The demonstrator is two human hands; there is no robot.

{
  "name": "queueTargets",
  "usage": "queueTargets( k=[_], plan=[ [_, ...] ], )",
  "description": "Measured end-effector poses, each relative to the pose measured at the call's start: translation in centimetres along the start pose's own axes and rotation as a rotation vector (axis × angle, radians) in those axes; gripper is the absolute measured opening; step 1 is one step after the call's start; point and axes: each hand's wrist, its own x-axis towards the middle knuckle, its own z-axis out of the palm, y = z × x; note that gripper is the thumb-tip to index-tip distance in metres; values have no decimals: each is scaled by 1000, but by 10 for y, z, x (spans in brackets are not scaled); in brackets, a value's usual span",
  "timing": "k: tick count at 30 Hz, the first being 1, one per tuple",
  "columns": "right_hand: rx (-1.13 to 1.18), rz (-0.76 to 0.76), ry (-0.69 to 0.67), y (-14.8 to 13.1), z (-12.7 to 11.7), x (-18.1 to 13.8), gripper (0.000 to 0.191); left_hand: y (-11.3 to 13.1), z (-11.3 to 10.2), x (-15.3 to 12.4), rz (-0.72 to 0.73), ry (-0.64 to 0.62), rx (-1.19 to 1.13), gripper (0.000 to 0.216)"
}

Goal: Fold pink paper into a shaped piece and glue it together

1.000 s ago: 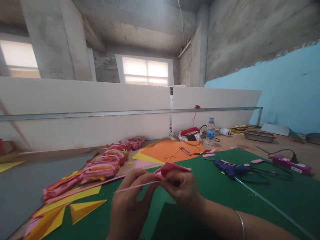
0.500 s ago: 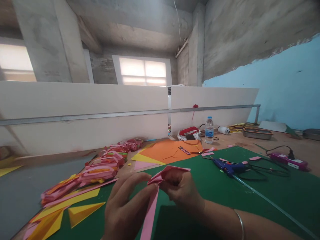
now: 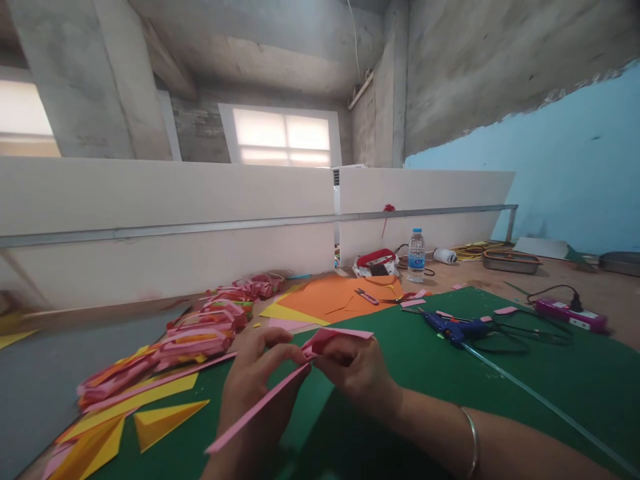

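Observation:
A pink paper strip is folded at its upper end, and both hands pinch that folded part above a green mat. My left hand grips the fold from the left with thumb and forefinger. From the other side my right hand, with a bangle on the wrist, closes on the pink paper near its flat upper edge. The strip's long tail slants down to the left across my left hand. Some of the fold is hidden behind the fingers.
Folded pink strips and yellow paper pieces lie to the left. Orange sheets and a small cutter lie beyond. A blue glue gun, a purple power strip and a water bottle stand or lie to the right.
The strip's tail has swung from hanging nearly straight down to slanting leftward over my left hand. Both hands still pinch the fold; the view has shifted slightly.

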Motion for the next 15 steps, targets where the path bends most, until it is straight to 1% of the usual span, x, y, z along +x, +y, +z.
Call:
queueTargets(
  k=[3,4,5,7,9,12,15],
  plan=[
    [-60,-38,-12,3,-1,1,23,-5,0,1,-54,-121,-11,11],
    [-66,-38,-23,4,-1,1,23,-6,0,1,-64,-143,-24,12],
    [-70,-29,-35,5,-1,2,24,-8,1,1,-62,-150,-36,13],
    [-68,4,-45,5,-2,2,27,-11,4,0,-30,-120,-28,12],
    [-64,29,-34,6,-2,3,28,-14,6,0,8,-111,7,16],
    [-39,43,-31,6,-1,3,24,-16,6,0,57,-143,23,16],
    [32,91,-84,5,0,5,24,-15,3,2,12,-181,-5,17]
  ],
)
